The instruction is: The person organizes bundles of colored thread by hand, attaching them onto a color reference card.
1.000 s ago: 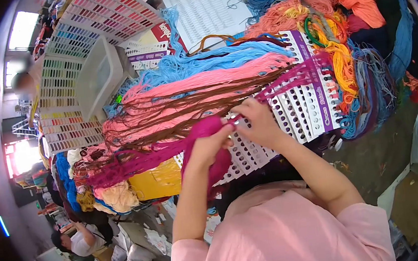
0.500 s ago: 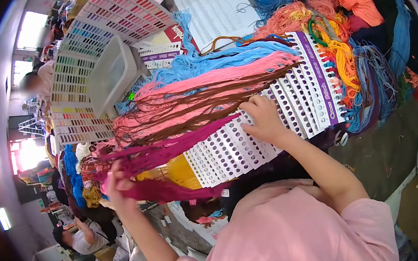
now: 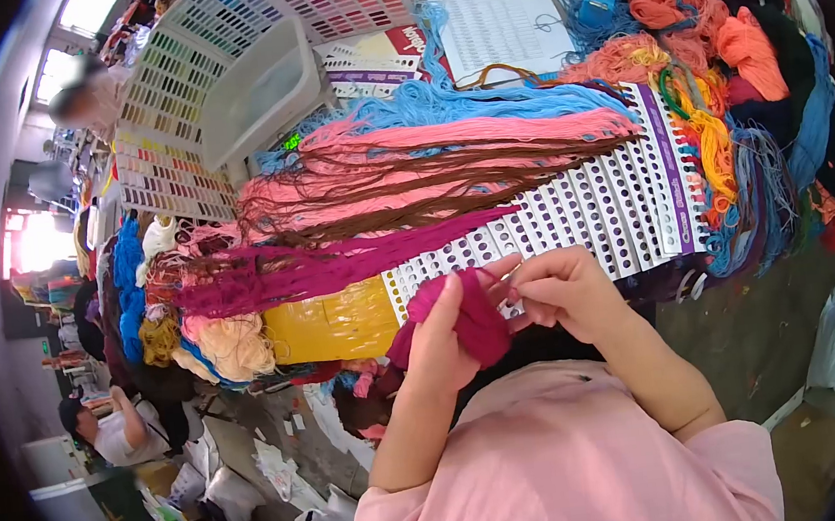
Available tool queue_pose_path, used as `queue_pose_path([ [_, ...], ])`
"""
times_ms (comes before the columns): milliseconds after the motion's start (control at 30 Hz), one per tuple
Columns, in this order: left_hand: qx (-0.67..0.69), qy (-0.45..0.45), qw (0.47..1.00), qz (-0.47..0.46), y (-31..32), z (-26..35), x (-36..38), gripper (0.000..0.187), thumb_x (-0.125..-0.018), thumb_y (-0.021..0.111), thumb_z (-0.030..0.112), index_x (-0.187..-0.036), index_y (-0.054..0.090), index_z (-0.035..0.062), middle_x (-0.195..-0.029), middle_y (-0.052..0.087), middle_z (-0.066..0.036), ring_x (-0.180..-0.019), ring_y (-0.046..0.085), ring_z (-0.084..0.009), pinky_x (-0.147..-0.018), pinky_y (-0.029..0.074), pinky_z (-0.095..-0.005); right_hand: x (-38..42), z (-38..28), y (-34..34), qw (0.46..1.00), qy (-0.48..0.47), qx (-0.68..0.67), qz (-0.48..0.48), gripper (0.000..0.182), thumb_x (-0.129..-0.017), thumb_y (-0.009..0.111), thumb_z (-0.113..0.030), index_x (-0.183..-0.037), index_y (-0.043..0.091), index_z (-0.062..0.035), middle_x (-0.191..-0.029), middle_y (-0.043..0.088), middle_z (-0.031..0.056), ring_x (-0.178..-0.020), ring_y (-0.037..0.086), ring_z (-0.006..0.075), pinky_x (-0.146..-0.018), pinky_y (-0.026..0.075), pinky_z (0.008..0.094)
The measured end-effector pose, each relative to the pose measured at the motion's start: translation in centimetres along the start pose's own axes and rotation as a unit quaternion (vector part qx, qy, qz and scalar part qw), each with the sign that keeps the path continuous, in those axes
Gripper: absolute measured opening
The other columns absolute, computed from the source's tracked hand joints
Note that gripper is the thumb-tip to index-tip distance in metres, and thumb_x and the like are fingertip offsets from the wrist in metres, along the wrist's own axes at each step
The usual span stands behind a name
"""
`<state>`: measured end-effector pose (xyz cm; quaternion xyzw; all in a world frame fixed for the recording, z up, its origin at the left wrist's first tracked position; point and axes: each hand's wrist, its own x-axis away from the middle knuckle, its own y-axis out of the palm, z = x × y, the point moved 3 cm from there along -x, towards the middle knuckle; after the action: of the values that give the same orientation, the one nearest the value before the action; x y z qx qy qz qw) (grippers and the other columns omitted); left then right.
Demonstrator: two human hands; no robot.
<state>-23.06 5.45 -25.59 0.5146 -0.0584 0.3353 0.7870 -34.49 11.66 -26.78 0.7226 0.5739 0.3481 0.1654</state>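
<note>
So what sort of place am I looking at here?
Probably an embroidery-thread workshop: pink thread is laid out in long strands beside overlapping punched thread cards, and a large shade chart stands behind.

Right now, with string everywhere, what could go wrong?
The magenta bundle in the left hand could come loose, and perhaps knot, as the right hand works beside it. The loose magenta strands lie close to the brown strands, so they might tangle. Some magenta ends rest on the cards with holes and may catch there if pulled.
</note>
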Motion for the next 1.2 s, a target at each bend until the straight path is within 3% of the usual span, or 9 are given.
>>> queue_pose_path([
  [33, 0.044, 0.018, 0.997, -0.065, 0.3, 0.4, 0.4, 0.047, -0.086, 0.026, 0.032, -0.111, 0.038, -0.0064, -0.112, 0.042, -0.017, -0.098, 0.043, -0.0246, -0.085, 0.035, -0.0460, 0.0, -0.1, 0.0, 1.000, 0.001, -0.023, -0.010, 0.009, -0.073, 0.052, -0.003, -0.074, 0.056, 0.0040, -0.057, 0.053, 0.0053, -0.049, 0.048, 0.0084, -0.044, 0.039, 0.0195],
  [100, -0.043, 0.027, 0.998, -0.028, -0.1, 0.2, 0.8, 0.046, -0.086, 0.028, 0.031, -0.111, 0.038, -0.0066, -0.111, 0.042, -0.016, -0.098, 0.043, -0.0241, -0.085, 0.036, -0.0445, -0.1, 0.0, 0.7, 0.998, 0.004, -0.056, 0.000, 0.011, -0.073, 0.053, -0.005, -0.075, 0.057, 0.0047, -0.056, 0.053, 0.0046, -0.046, 0.046, 0.0082, -0.042, 0.038, 0.0190],
  [167, -0.109, 0.033, 0.993, 0.020, -0.3, -0.1, 1.0, 0.043, -0.086, 0.030, 0.028, -0.111, 0.039, -0.0069, -0.108, 0.044, -0.015, -0.094, 0.046, -0.0235, -0.083, 0.038, -0.0397, -0.1, 0.1, 0.9, 0.999, 0.007, 0.027, 0.033, 0.010, -0.073, 0.053, -0.004, -0.076, 0.057, 0.0039, -0.055, 0.052, 0.0034, -0.044, 0.044, 0.0073, -0.042, 0.038, 0.0187],
  [300, -0.100, 0.006, 0.995, -0.028, 0.0, -0.2, 0.7, 0.045, -0.086, 0.030, 0.028, -0.113, 0.036, -0.0077, -0.106, 0.046, -0.015, -0.091, 0.049, -0.0234, -0.079, 0.040, -0.0360, -0.1, 0.0, 1.8, 0.988, 0.008, 0.152, 0.038, 0.008, -0.073, 0.054, -0.003, -0.076, 0.058, 0.0028, -0.053, 0.050, 0.0011, -0.041, 0.040, 0.0049, -0.041, 0.037, 0.0179],
  [500, -0.039, 0.007, 0.999, -0.006, 0.3, -0.2, 1.0, 0.048, -0.086, 0.028, 0.031, -0.112, 0.036, -0.0085, -0.107, 0.045, -0.017, -0.094, 0.048, -0.0232, -0.080, 0.039, -0.0356, 0.2, 0.7, 1.6, 0.999, 0.026, 0.016, 0.043, 0.006, -0.072, 0.054, -0.002, -0.075, 0.057, 0.0022, -0.055, 0.049, 0.0011, -0.044, 0.039, 0.0031, -0.043, 0.037, 0.0174],
  [800, 0.009, 0.023, 0.996, -0.081, -0.6, -0.2, 1.0, 0.034, -0.085, 0.038, 0.018, -0.106, 0.043, -0.0079, -0.081, 0.051, -0.008, -0.075, 0.051, -0.0151, -0.069, 0.041, -0.0274, 0.3, 0.1, 1.6, 0.999, 0.042, -0.030, -0.014, 0.006, -0.073, 0.049, -0.002, -0.076, 0.052, 0.0015, -0.075, 0.058, 0.0135, -0.048, 0.048, 0.0095, -0.047, 0.041, 0.0177],
  [1000, 0.000, 0.016, 1.000, -0.015, -1.5, -0.2, 0.9, 0.024, -0.081, 0.044, 0.010, -0.098, 0.049, -0.0072, -0.094, 0.053, -0.013, -0.083, 0.052, -0.0187, -0.074, 0.042, -0.0301, 0.2, 0.3, 1.6, 0.998, 0.056, -0.017, -0.037, 0.008, -0.076, 0.049, -0.006, -0.077, 0.055, 0.0000, -0.079, 0.058, 0.0080, -0.049, 0.044, 0.0035, -0.043, 0.034, 0.0145],
  [1100, 0.011, 0.029, 0.999, 0.009, -1.6, -0.3, 0.9, 0.027, -0.084, 0.040, 0.015, -0.096, 0.050, -0.0067, -0.101, 0.050, -0.016, -0.089, 0.050, -0.0203, -0.079, 0.041, -0.0317, 0.3, 0.2, 1.9, 0.998, 0.041, 0.028, -0.046, 0.010, -0.076, 0.049, -0.007, -0.080, 0.056, -0.0002, -0.077, 0.057, 0.0045, -0.046, 0.037, 0.0006, -0.040, 0.028, 0.0139],
  [1200, 0.028, 0.048, 0.998, -0.018, -0.7, 0.3, 1.4, 0.034, -0.086, 0.035, 0.021, -0.100, 0.049, -0.0064, -0.102, 0.049, -0.016, -0.092, 0.049, -0.0209, -0.081, 0.040, -0.0335, 0.5, 0.2, 1.3, 0.995, 0.077, -0.064, -0.003, 0.012, -0.075, 0.052, -0.007, -0.083, 0.057, 0.0001, -0.071, 0.056, 0.0005, -0.045, 0.034, -0.0011, -0.038, 0.024, 0.0135],
])
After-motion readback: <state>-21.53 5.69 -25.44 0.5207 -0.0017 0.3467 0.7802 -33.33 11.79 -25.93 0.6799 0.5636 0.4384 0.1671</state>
